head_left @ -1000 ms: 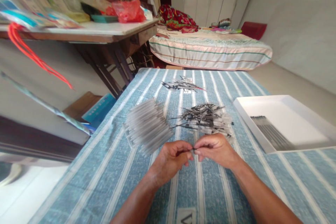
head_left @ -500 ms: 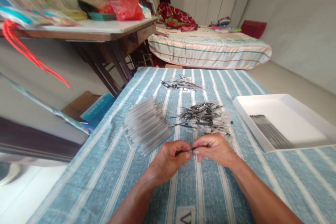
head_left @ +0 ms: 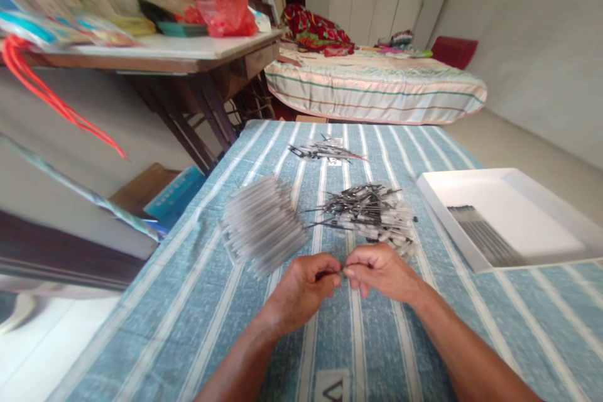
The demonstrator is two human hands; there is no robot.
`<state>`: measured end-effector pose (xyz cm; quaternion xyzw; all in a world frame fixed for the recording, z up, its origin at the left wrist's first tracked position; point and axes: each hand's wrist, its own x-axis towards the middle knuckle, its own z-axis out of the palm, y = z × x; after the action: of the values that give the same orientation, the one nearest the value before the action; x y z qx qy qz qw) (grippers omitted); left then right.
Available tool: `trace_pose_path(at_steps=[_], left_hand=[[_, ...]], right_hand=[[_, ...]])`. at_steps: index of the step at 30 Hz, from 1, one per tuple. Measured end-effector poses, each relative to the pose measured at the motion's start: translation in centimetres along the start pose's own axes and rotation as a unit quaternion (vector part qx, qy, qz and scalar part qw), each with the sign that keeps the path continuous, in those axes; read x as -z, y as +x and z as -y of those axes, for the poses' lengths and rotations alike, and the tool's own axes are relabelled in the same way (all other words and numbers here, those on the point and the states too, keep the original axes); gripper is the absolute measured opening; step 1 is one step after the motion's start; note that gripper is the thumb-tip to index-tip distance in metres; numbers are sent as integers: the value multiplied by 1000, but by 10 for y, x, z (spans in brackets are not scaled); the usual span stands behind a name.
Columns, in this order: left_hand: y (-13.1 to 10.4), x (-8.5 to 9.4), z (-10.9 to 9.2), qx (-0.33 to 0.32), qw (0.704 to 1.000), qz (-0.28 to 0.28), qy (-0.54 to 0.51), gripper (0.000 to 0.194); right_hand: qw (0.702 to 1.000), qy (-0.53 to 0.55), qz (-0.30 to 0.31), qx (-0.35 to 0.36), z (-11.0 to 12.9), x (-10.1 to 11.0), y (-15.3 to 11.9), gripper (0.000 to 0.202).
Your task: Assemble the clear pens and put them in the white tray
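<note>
My left hand (head_left: 306, 286) and my right hand (head_left: 379, 270) meet fingertip to fingertip above a blue-and-white striped cloth (head_left: 330, 333). Both are closed in a pinch; a tiny dark bit shows between the tips, too small to name. Beyond my left hand lies a stack of clear, greyish tubes (head_left: 264, 223) side by side. A loose heap of thin black and translucent pen-like parts (head_left: 370, 210) is just past my right hand. Farther back rests a smaller pile of thin black, clear and red pieces (head_left: 327, 151).
A white open tray (head_left: 532, 213) at the right holds a row of grey sticks (head_left: 483, 235). At the upper left, a desk (head_left: 188, 63) carries bags and a red plastic bag (head_left: 228, 16). A bed (head_left: 377, 85) stands behind the table.
The dark piece between my fingertips shows less than before. My right hand's fingers have shifted slightly down, their tips still close to my left hand's.
</note>
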<state>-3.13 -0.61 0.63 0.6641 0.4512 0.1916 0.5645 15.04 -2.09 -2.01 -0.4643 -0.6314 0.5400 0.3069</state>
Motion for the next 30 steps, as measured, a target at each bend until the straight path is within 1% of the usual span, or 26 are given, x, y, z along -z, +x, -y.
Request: trace_pose_path(at_steps=[2, 5, 9, 11, 13, 16, 20, 22, 25, 28, 30], left_hand=[[-1, 1, -2, 4, 1000, 14, -5, 13], [-2, 4, -4, 12, 999, 37, -29, 12], [-3, 5, -5, 25, 997, 48, -53, 12], [-2, 4, -4, 29, 996, 45, -64, 11], [-2, 2, -3, 25, 996, 33, -79, 9], [-1, 1, 0, 14, 996, 19, -89, 7], [0, 1, 2, -7, 998, 16, -68, 6], [0, 1, 2, -6, 997, 12, -70, 6], [0, 1, 0, 7, 997, 5, -83, 6], [0, 0, 0, 4, 997, 5, -80, 6], [0, 0, 0, 2, 997, 5, -79, 6]], right_hand=[[1000, -12, 7, -2, 2, -1, 0, 21], [1000, -22, 12, 17, 5, -2, -1, 18], [999, -19, -4, 41, 5, -2, -3, 9], [999, -15, -12, 43, 5, -2, -3, 8], [999, -17, -14, 40, 4, -3, -3, 13], [999, -41, -13, 27, 3, -5, -2, 25], [998, -61, -18, -8, 1, -5, -2, 40], [999, -41, -22, -8, 1, -2, -2, 38], [1000, 11, -19, 7, 3, 2, -3, 23], [1000, 17, -9, 17, 4, 2, -3, 20], [1000, -15, -12, 16, 4, 0, -3, 27]])
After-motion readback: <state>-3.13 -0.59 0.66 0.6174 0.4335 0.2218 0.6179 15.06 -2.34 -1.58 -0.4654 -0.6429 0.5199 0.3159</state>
